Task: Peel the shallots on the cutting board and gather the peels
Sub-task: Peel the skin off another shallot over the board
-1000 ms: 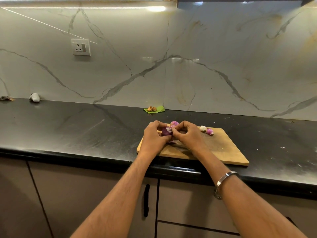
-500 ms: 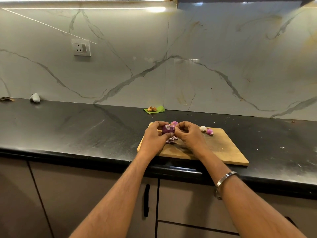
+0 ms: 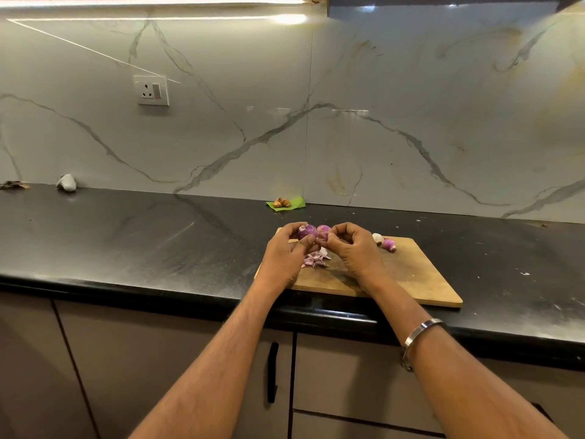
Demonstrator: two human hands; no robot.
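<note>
A wooden cutting board (image 3: 414,277) lies on the black counter. My left hand (image 3: 285,256) grips a purple shallot (image 3: 306,232) just above the board's far left part. My right hand (image 3: 354,248) pinches a bit of skin at the shallot's right side with curled fingertips. Another pink shallot (image 3: 323,229) lies right behind my fingers. A small heap of purple peels (image 3: 315,258) sits on the board between my hands. Two more pieces, one whitish (image 3: 377,238) and one pink (image 3: 389,244), lie at the board's far edge to the right.
A green leaf with small brown pieces (image 3: 285,204) lies by the marble wall behind the board. A grey lump (image 3: 66,182) sits at the far left of the counter. A wall socket (image 3: 151,90) is above. Cabinet doors with a black handle (image 3: 272,372) are below.
My hands rose slightly and parted a little, uncovering the peel heap on the board. The shallot turned in my left hand, and my right fingers moved to its right side.
</note>
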